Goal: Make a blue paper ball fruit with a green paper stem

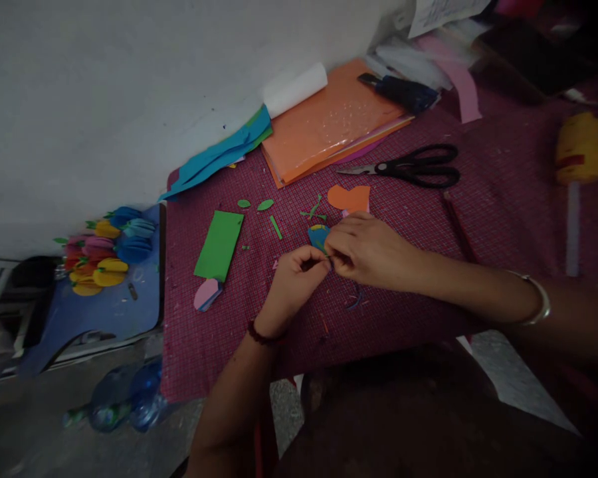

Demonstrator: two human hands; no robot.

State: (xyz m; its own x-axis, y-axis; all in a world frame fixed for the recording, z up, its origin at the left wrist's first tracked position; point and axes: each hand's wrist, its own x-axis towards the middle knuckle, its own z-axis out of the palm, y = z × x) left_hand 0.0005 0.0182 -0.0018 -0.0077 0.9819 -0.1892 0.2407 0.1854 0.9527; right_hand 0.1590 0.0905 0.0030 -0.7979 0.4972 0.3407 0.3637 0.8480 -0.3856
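Observation:
Both of my hands meet over the red checked cloth, fingertips pinched close together. Between the fingers of my left hand [299, 279] and my right hand [359, 249] is something thin and dark, too small to name. Just beyond the fingertips shows a blue and yellow paper piece [318, 235], partly covered by my right hand. An orange paper heart shape [349, 198] lies behind that hand with pink paper under it. Small green leaf cutouts [265, 205], green scraps [315, 211] and a green paper rectangle [220, 245] are to the left, with pink and blue rounded pieces [208, 294] below it.
Black-handled scissors [418, 166] lie behind my right hand. Orange sheets [323, 133], blue paper [224, 151] and a white roll [295, 89] line the wall. A yellow glue gun [581, 149] is at right. Finished paper fruits [110, 264] sit on a blue board [144, 299]; bottles [124, 398] are on the floor.

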